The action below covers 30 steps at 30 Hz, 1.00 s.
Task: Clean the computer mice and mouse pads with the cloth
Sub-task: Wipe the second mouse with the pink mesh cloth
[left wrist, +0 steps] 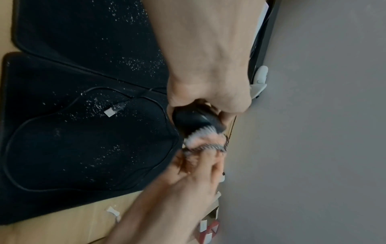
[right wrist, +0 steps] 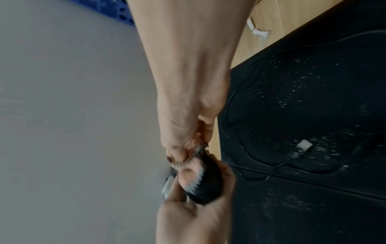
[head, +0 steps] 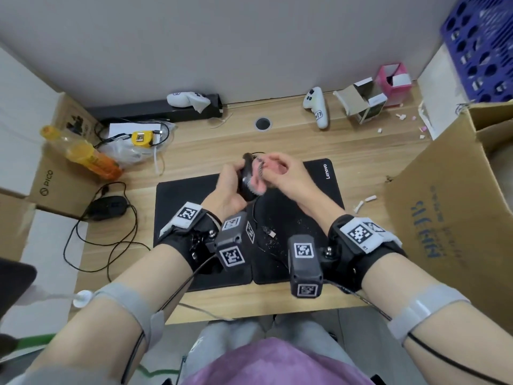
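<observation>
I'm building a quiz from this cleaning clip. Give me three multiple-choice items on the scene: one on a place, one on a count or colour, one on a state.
1. Where is the second mouse?
A. on the desk left of the pads
B. inside the cardboard box
C. on the right pad

2. How many black pads lie on the desk?
A. one
B. two
C. four

3. What is the state of the mouse being cleaned?
A. lying flat on a pad
B. held up in the left hand, cloth pressed on it
C. plugged into a computer

Answers:
1. A: it sits on bare wood left of the left pad.
2. B: the left pad and the right pad lie side by side.
3. B: left fingers wrap it above the pads, the right hand holds the cloth against it, and its plug lies loose.
</observation>
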Available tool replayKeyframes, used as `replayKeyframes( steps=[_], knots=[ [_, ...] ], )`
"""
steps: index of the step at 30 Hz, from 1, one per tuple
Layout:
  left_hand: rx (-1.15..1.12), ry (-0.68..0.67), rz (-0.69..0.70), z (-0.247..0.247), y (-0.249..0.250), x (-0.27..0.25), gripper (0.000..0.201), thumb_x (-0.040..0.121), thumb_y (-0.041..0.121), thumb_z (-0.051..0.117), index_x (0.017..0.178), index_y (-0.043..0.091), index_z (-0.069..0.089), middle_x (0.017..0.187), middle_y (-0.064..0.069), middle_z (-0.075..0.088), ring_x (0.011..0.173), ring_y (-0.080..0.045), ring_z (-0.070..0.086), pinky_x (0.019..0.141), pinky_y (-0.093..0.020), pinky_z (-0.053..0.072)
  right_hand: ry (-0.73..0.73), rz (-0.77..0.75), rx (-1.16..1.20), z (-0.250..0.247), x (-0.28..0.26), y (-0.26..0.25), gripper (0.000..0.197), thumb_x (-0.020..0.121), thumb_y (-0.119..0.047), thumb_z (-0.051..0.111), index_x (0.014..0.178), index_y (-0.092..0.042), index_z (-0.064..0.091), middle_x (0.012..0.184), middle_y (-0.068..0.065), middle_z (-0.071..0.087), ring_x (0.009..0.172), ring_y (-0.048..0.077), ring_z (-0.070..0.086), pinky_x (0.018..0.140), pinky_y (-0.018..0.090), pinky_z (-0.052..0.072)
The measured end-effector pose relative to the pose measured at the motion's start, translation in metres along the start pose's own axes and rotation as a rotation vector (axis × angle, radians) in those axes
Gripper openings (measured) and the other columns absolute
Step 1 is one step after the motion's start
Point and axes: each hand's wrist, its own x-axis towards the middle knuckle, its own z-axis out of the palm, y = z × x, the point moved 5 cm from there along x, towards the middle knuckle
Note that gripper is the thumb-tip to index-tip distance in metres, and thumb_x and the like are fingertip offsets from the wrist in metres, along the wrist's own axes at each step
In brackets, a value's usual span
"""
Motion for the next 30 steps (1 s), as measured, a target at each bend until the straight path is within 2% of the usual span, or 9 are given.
replayKeyframes(
  steps=[3, 8, 13, 15, 18, 22, 26, 28, 30],
  knots=[
    [0.056, 0.131, -0.014, -0.008, 0.002, 0.002, 0.037, 0.097, 0.033, 0.039, 0.081, 0.007, 0.059, 0.074, -0.014, 0.065, 0.066, -0.027, 0.063, 0.063, -0.033, 0.053, -0.116, -0.018, -0.094, 0.015, -0.019, 0.004, 0.035, 0.073, -0.013, 0.076, 0.103, -0.028, 0.069, 0.105, -0.012, 0.068, 0.095, 0.007, 0.063, 0.084, 0.019, 0.049],
    [0.075, 0.048, -0.023, 0.000, -0.002, -0.003, 0.035, 0.095, 0.031, 0.044, 0.119, 0.009, 0.058, 0.111, -0.012, 0.063, 0.086, -0.027, 0.063, 0.078, -0.036, 0.053, 0.128, 0.009, -0.078, -0.014, -0.009, 0.010, 0.027, 0.080, -0.020, 0.071, 0.107, -0.027, 0.068, 0.104, -0.008, 0.069, 0.097, 0.011, 0.064, 0.085, 0.023, 0.051],
    [0.108, -0.082, 0.029, 0.013, -0.011, -0.007, 0.034, 0.097, 0.024, 0.043, 0.120, 0.004, 0.060, 0.112, -0.015, 0.064, 0.096, -0.025, 0.061, 0.103, -0.036, 0.045, 0.214, 0.004, -0.038, -0.025, 0.003, -0.010, 0.018, 0.088, -0.019, 0.066, 0.102, -0.028, 0.063, 0.097, -0.011, 0.065, 0.097, 0.012, 0.062, 0.080, 0.020, 0.044],
    [0.073, -0.041, 0.040, 0.010, -0.008, -0.004, 0.037, 0.098, 0.023, 0.038, 0.118, 0.002, 0.062, 0.110, -0.015, 0.067, 0.093, -0.026, 0.064, 0.092, -0.034, 0.053, 0.122, -0.044, -0.033, -0.011, -0.005, -0.023, 0.022, 0.084, -0.018, 0.070, 0.102, -0.031, 0.064, 0.096, -0.013, 0.066, 0.095, 0.010, 0.063, 0.080, 0.019, 0.047],
    [0.065, 0.069, 0.052, 0.000, -0.001, 0.001, 0.034, 0.095, 0.021, 0.032, 0.089, 0.006, 0.062, 0.086, -0.013, 0.066, 0.066, -0.024, 0.067, 0.060, -0.028, 0.055, -0.054, -0.099, -0.144, 0.009, -0.018, -0.027, 0.032, 0.078, -0.014, 0.076, 0.108, -0.024, 0.069, 0.104, -0.008, 0.068, 0.094, 0.007, 0.061, 0.081, 0.015, 0.047],
    [0.106, -0.003, -0.011, 0.004, -0.009, -0.008, 0.032, 0.097, 0.020, 0.037, 0.104, 0.003, 0.064, 0.090, -0.012, 0.068, 0.073, -0.023, 0.067, 0.075, -0.031, 0.055, 0.063, -0.084, -0.179, -0.010, -0.018, -0.014, 0.031, 0.080, -0.014, 0.072, 0.110, -0.022, 0.070, 0.107, -0.006, 0.070, 0.096, 0.007, 0.062, 0.084, 0.016, 0.046],
    [0.206, -0.162, -0.056, 0.016, -0.023, -0.015, 0.037, 0.096, 0.018, 0.047, 0.130, 0.004, 0.055, 0.113, -0.014, 0.060, 0.091, -0.023, 0.061, 0.109, -0.037, 0.039, 0.269, 0.025, -0.107, -0.036, -0.007, -0.006, 0.025, 0.087, -0.020, 0.067, 0.111, -0.022, 0.068, 0.100, -0.007, 0.068, 0.094, 0.009, 0.061, 0.079, 0.017, 0.042],
    [0.195, -0.137, -0.032, 0.018, -0.020, -0.016, 0.037, 0.098, 0.018, 0.045, 0.132, 0.005, 0.054, 0.108, -0.012, 0.062, 0.088, -0.022, 0.062, 0.107, -0.036, 0.041, 0.225, 0.016, -0.098, -0.029, -0.006, -0.012, 0.021, 0.088, -0.020, 0.066, 0.109, -0.023, 0.067, 0.099, -0.007, 0.067, 0.093, 0.009, 0.061, 0.074, 0.015, 0.043],
    [0.174, -0.082, -0.010, 0.014, -0.012, -0.013, 0.035, 0.100, 0.019, 0.040, 0.126, 0.005, 0.058, 0.096, -0.010, 0.067, 0.078, -0.020, 0.065, 0.085, -0.029, 0.055, 0.112, -0.027, -0.067, -0.012, -0.012, -0.019, 0.021, 0.085, -0.015, 0.069, 0.102, -0.025, 0.066, 0.099, -0.008, 0.068, 0.092, 0.008, 0.062, 0.076, 0.012, 0.046]
  ],
)
